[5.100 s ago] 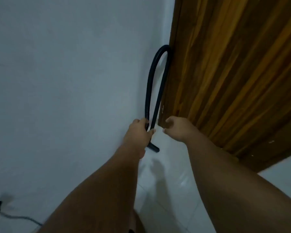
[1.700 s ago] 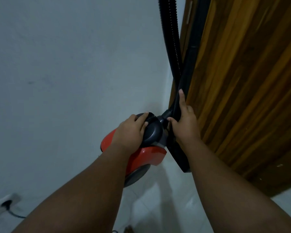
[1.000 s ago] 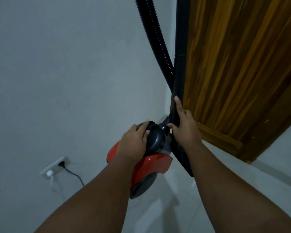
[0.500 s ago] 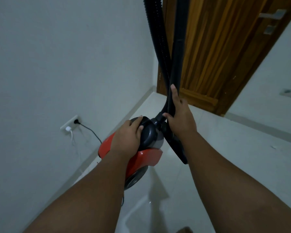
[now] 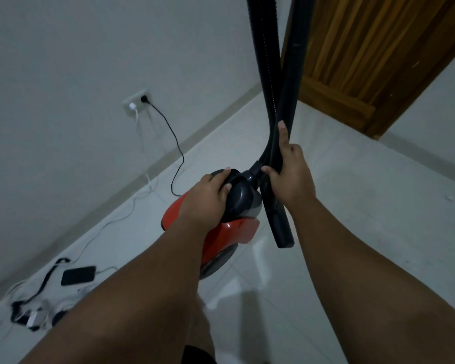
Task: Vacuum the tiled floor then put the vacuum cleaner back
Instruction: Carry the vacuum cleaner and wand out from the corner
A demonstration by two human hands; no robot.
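Observation:
A red canister vacuum cleaner (image 5: 231,232) with a dark grey top hangs above the white tiled floor (image 5: 365,232). My left hand (image 5: 208,198) grips its dark top handle. My right hand (image 5: 292,174) is wrapped round the black rigid tube (image 5: 292,74) just above the hose joint, index finger stretched up along it. The ribbed black hose (image 5: 263,48) rises beside the tube and both leave the frame at the top. The tube's lower end (image 5: 283,232) hangs free to the right of the red body.
A wall socket (image 5: 137,102) holds a black plug and a white charger; their cables trail along the skirting. A phone (image 5: 78,275) and a tangle of cables and adapters (image 5: 34,311) lie on the floor at the left. A wooden door (image 5: 373,56) stands at the back right.
The view has swung left and away from the door corner. The socket, cables and phone on the floor have come into sight. Both hands keep their hold on the vacuum.

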